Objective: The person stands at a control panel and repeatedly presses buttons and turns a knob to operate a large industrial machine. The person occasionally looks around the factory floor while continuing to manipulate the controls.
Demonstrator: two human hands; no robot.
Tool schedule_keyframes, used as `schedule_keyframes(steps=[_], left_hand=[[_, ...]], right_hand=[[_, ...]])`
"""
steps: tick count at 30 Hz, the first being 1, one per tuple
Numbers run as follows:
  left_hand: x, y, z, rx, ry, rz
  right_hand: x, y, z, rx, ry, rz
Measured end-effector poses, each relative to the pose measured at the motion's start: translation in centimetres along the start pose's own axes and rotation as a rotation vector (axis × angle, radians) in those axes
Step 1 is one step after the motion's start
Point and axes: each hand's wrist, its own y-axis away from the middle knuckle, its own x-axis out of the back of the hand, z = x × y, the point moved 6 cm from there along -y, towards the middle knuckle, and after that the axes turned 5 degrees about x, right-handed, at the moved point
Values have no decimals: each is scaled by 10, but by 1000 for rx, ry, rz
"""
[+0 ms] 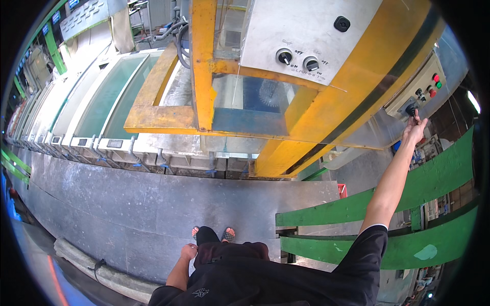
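At the lower end of the beige control panel, far right, sits the black knob, panel's long axis slanting up and right. Right hand is nearer, arm outstretched, fingers at the knob (can't tell if they're clamped on it). Hands well apart: left hand curled low by the thigh, yellow frame ahead.

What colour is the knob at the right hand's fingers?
Black. The knob by the right hand's fingers shows best in the head view.
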Motion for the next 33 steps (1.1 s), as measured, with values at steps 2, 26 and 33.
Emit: schedule_keyframes(steps=[2, 26, 33], left_hand=[[1, 0, 0, -2, -1, -5], [-5, -12, -8, -20, 10, -23], [-5, -13, -9, -35, 14, -9]], right_hand=[[0, 0, 0, -1, -4, -1], [3, -2, 2, -6, 4, 23], [0, 2, 0, -6, 1, 18]])
